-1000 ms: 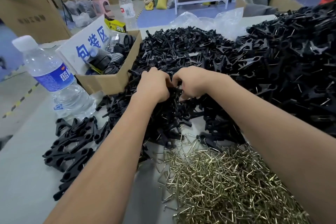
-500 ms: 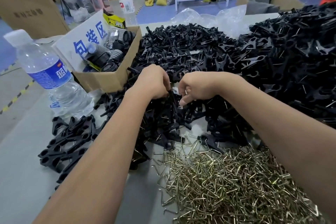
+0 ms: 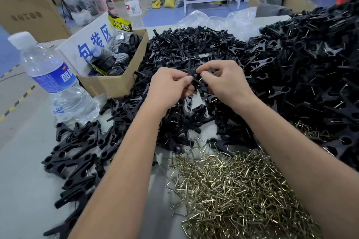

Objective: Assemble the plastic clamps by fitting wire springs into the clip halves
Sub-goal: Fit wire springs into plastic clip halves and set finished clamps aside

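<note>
At the far left a water bottle (image 3: 52,75) stands on the counter (image 3: 23,161) just beside loose clamps (image 3: 77,153); an elbow swing could topple it onto them. The left hand (image 3: 171,87) has its grip narrow, fingertips pinching the clip halves (image 3: 194,75) held above the black pile (image 3: 194,44). The right hand (image 3: 223,83) pinches the same piece from the other side, its grip equally tight. Whether a spring is already seated there cannot be told. If the halves twist out of line, a spring could likely flick off into the pile. The wire springs (image 3: 233,190) lie near the forearms, where a sleeve-less arm might scatter them.
</note>
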A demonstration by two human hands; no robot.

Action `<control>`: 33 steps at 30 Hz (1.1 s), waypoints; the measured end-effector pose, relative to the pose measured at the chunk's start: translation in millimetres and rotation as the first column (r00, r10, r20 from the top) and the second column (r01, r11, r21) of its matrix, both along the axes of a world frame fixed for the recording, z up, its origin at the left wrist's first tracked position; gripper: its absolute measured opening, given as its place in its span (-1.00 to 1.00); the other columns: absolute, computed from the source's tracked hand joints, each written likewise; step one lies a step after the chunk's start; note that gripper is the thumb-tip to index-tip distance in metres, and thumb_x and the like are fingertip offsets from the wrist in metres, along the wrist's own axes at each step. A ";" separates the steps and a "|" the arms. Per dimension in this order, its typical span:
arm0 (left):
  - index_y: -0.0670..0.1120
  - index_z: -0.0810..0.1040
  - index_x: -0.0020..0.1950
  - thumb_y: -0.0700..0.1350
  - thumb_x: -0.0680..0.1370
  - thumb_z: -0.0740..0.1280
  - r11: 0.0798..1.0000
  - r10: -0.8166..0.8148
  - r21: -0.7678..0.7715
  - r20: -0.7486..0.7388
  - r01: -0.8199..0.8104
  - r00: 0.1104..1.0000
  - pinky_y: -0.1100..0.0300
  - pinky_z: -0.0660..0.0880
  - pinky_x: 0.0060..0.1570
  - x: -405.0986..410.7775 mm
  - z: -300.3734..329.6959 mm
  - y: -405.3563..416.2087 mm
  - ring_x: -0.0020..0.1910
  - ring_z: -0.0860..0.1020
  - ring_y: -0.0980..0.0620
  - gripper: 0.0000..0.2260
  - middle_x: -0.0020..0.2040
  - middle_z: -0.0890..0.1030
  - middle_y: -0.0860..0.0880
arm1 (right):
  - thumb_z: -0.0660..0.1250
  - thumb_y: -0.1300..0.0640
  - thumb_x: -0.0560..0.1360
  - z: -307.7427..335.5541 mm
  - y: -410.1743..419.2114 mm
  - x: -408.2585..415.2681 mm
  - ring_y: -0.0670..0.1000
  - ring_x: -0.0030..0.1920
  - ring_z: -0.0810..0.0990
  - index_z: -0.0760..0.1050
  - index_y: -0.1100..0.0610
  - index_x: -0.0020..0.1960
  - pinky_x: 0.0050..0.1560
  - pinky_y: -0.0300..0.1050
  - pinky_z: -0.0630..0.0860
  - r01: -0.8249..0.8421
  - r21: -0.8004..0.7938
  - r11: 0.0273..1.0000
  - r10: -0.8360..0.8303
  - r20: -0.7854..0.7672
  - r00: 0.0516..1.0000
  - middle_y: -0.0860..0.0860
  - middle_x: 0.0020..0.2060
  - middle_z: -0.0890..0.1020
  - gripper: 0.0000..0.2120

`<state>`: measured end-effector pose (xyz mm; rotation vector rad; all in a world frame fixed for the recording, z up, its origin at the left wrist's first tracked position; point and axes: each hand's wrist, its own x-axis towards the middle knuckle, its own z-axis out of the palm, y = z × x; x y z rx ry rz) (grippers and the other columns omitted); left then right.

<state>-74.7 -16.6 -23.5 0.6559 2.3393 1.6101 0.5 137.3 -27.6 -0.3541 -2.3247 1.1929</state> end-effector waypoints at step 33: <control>-0.18 0.73 -0.05 -0.43 0.44 0.50 0.856 -0.267 0.508 0.271 0.098 0.925 0.23 0.65 -0.16 87.0 -35.5 2.7 -0.16 0.74 -0.03 -0.81 -0.11 0.76 -0.16 | 0.50 0.35 0.51 -41.8 -16.2 114.4 0.06 -0.24 0.75 0.71 0.12 0.04 -0.20 -0.15 0.68 -0.079 -0.645 0.760 -0.087 -0.221 0.971 0.11 -0.18 0.76 -0.82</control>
